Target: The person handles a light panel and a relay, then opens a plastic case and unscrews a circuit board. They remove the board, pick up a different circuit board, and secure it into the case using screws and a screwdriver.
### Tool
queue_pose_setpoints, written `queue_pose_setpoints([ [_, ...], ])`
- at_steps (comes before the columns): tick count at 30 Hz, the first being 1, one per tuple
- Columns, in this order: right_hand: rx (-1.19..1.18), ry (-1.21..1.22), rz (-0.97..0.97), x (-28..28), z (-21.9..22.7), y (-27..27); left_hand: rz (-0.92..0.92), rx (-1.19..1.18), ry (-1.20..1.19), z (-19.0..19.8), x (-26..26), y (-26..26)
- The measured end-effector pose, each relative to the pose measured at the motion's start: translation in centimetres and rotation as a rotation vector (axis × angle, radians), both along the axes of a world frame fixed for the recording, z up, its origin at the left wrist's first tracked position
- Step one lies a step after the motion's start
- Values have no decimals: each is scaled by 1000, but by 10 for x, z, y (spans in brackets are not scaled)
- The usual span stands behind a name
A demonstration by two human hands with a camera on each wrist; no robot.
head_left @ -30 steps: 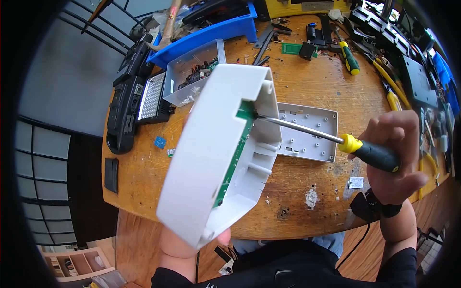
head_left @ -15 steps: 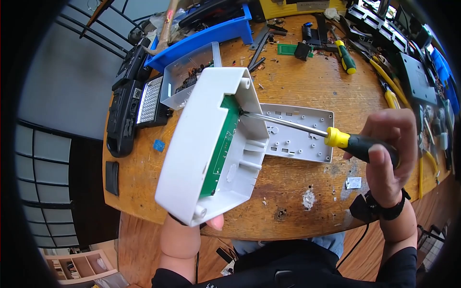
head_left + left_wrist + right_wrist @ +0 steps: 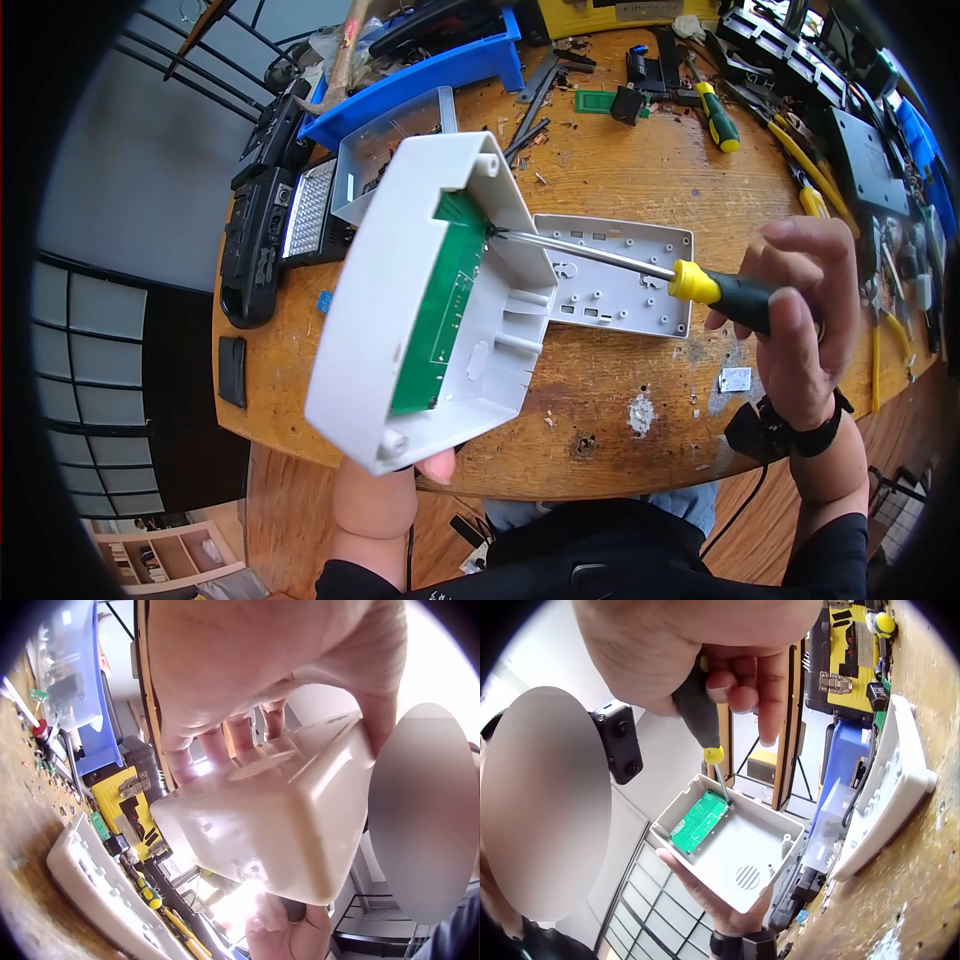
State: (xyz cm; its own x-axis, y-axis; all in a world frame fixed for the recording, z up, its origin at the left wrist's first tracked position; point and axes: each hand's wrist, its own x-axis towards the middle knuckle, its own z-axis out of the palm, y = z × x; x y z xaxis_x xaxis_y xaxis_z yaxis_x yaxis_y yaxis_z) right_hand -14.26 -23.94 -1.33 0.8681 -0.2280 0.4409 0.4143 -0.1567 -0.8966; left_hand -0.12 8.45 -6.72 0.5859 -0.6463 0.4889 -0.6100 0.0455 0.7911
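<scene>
Gripping the screwdriver by its dark handle with my curled right hand, I hold it with the shaft pointing left and slightly up in the head view. Its long axis slopes down gently from tip to handle, and the tip meets the edge of the green circuit board, near one corner.

My left hand grips the white housing up above the workbench, thumb on one side and four fingers on another. The housing's hollow side faces right, toward the screwdriver; its long axis runs from upper right to lower left, as does that of the board seated inside it.

Just beyond, one pale panel lies on the bench, studded side up, its long axis nearly left to right.

Counting outward: one housing, one board, one panel, and two yellow-and-dark-green screwdrivers, mine and a second screwdriver lying at the far right. Farther off at left are one clear box, one blue tray and one hammer.
</scene>
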Motion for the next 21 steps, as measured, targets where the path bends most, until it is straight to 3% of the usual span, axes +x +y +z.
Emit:
queue_pose_setpoints([
  [2, 11, -109, -14, 7, -2, 5, -17, 8, -31, 0, -9, 5],
  [5, -173, -103, -55, 7, -1, -2, -21, 7, -37, 1, -11, 5],
  [9, 226, 63, 94, -4, 7, -5, -4, 1, -10, -8, 4, -10],
  [13, 121, 202, -68, -5, 8, -2, -5, 4, -17, -10, 6, -12],
  [17, 76, -3, -37, 5, 2, -1, -34, 19, -49, -6, -11, -2],
  [18, -29, -55, -52, 8, 2, -1, -42, 20, -61, -5, -16, 1],
  [21, -163, -48, -86, 5, 2, -5, -58, 27, -73, -7, -22, 3],
])
